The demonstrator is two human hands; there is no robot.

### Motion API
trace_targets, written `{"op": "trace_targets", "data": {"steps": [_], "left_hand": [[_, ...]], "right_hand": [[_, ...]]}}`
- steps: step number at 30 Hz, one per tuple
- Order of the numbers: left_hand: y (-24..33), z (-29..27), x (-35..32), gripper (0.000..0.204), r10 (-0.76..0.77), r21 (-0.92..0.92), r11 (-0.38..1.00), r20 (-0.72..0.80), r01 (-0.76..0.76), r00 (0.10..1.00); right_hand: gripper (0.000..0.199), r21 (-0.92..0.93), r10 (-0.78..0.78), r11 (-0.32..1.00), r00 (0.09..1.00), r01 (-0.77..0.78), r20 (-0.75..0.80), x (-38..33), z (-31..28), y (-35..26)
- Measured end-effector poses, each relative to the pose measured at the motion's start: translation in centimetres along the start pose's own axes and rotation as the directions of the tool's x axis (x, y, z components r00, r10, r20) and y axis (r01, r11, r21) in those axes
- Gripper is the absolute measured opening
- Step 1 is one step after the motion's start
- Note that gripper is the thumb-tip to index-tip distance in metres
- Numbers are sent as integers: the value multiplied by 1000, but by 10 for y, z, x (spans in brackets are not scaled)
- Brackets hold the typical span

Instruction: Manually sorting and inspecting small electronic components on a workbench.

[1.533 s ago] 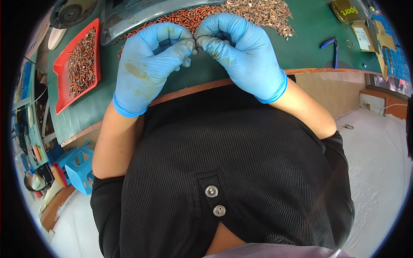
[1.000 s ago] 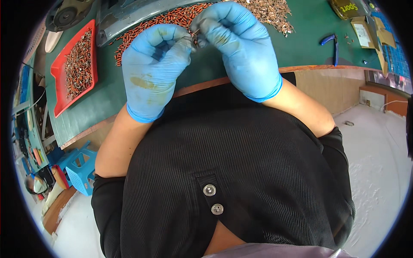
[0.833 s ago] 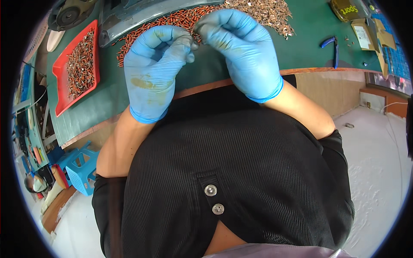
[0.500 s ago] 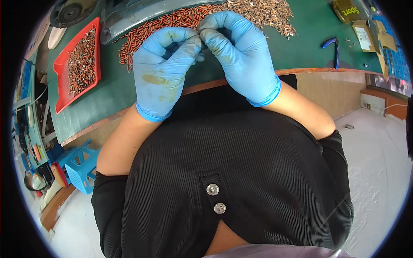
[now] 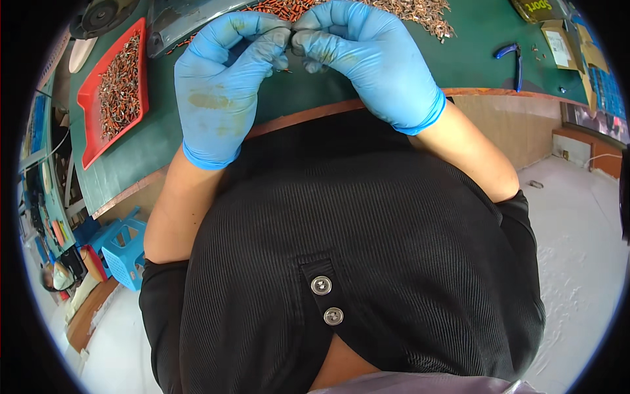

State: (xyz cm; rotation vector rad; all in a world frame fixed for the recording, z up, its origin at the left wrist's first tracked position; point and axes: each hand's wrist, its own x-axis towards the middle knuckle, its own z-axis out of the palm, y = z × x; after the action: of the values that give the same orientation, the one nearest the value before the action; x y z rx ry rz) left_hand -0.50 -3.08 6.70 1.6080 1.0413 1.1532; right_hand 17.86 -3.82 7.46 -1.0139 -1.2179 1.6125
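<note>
Both my hands wear blue gloves with dark stains and meet above the green table (image 5: 315, 88). My left hand (image 5: 220, 92) is closed, thumb and forefinger pinched together. Against it, my right hand (image 5: 371, 65) makes a similar pinch. What sits between the fingertips is too small and hidden to name. Beyond the hands lies a pile of small orange-and-metal parts (image 5: 292, 9), partly covered by the gloves. A heap of small pale copper-coloured pieces (image 5: 426, 14) adjoins it on the right.
A red tray (image 5: 90, 98) of small orange-and-metal parts stands at the left. Behind it are a dark round object (image 5: 102, 16) and a clear grey plastic tray (image 5: 190, 20). Blue-handled pliers (image 5: 518, 65) and an opened carton (image 5: 561, 46) lie right. A blue stool (image 5: 125, 253) stands below left.
My left hand has shifted left and a little farther away; my right hand has moved slightly up. The fingertips still meet, and the gloves now cover more of the orange pile.
</note>
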Motion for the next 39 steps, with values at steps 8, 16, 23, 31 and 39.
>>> {"op": "trace_targets", "data": {"steps": [8, 16, 23, 31, 39], "left_hand": [[1, -3, 6, 15, -75, -17, 997, -22, 75, 997], [-1, -7, 15, 16, 193, 645, 606, 448, -465, 873], [-6, -8, 16, 14, 180, 694, 498, 504, -520, 845], [5, -4, 20, 11, 335, 711, 558, 279, -428, 900], [13, 2, 23, 11, 370, 525, 801, -56, -288, 927]], "right_hand": [[6, -166, -183, 970, 983, 180, -7, 7, -10, 24], [10, -601, -557, 637, 827, 483, 74, 5, -19, 17], [14, -658, -502, 663, 864, 357, -37, 5, -13, 28], [12, -463, -287, 862, 952, 207, -109, 16, -3, 27], [11, -364, -406, 872, 898, 326, -170, 40, 15, 6]]}}
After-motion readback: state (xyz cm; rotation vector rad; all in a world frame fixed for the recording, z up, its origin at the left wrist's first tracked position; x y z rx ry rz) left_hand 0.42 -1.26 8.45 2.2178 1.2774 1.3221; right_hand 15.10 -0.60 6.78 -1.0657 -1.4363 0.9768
